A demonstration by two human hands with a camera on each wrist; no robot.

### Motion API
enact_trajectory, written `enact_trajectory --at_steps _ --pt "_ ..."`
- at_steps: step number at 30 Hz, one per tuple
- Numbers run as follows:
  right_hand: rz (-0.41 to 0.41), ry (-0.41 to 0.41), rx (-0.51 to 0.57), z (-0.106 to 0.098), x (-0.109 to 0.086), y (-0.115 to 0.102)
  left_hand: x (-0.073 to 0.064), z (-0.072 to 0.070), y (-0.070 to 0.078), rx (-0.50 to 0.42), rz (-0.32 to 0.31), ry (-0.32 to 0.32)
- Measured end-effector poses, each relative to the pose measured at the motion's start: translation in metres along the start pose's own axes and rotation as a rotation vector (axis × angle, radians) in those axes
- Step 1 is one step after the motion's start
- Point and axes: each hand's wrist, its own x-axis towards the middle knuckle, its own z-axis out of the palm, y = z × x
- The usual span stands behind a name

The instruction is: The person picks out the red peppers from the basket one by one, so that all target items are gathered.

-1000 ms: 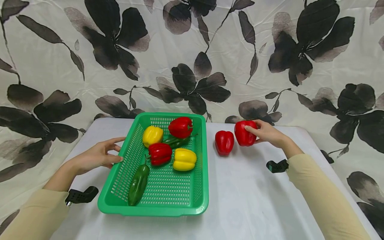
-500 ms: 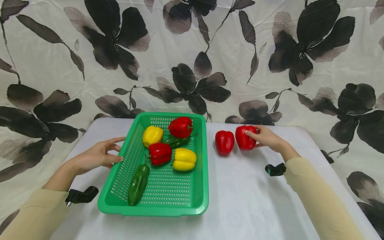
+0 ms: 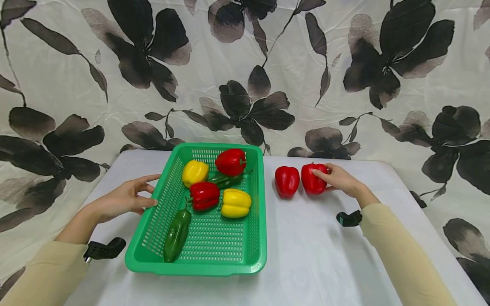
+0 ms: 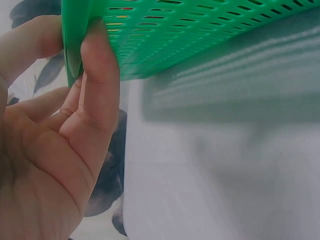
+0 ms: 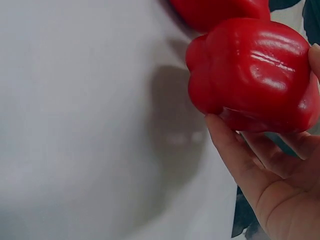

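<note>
Green basket (image 3: 195, 269): left hand (image 3: 122, 199) has fingers pinched on its left rim
Held red pepper (image 3: 311, 185): right of the basket, right hand (image 3: 342, 179) has thumb and fingers clamped on it, can't tell if it touches the surface (image 3: 306, 250)
Loose red pepper (image 3: 287, 182): sitting just beside the held one
Basket stash: two red peppers (image 3: 204, 196), two yellow peppers (image 3: 236, 203), two long green ones (image 3: 177, 236)

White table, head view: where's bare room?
Free: white table between green basket and right sleeve, nearer than the held red pepper; basket floor right of the near green vegetable. Crowded: basket's far half; around the right hand.
</note>
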Motion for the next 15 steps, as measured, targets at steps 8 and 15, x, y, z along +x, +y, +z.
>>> enact_trajectory --at_steps 8,15 --pt "0.031 0.002 -0.025 0.0017 0.0040 0.0081 0.0003 0.0004 0.0001 -0.001 -0.001 0.001" --pt "0.047 0.002 -0.035 0.0026 0.0035 0.0091 0.0003 0.0004 0.0001 0.001 -0.001 0.004"
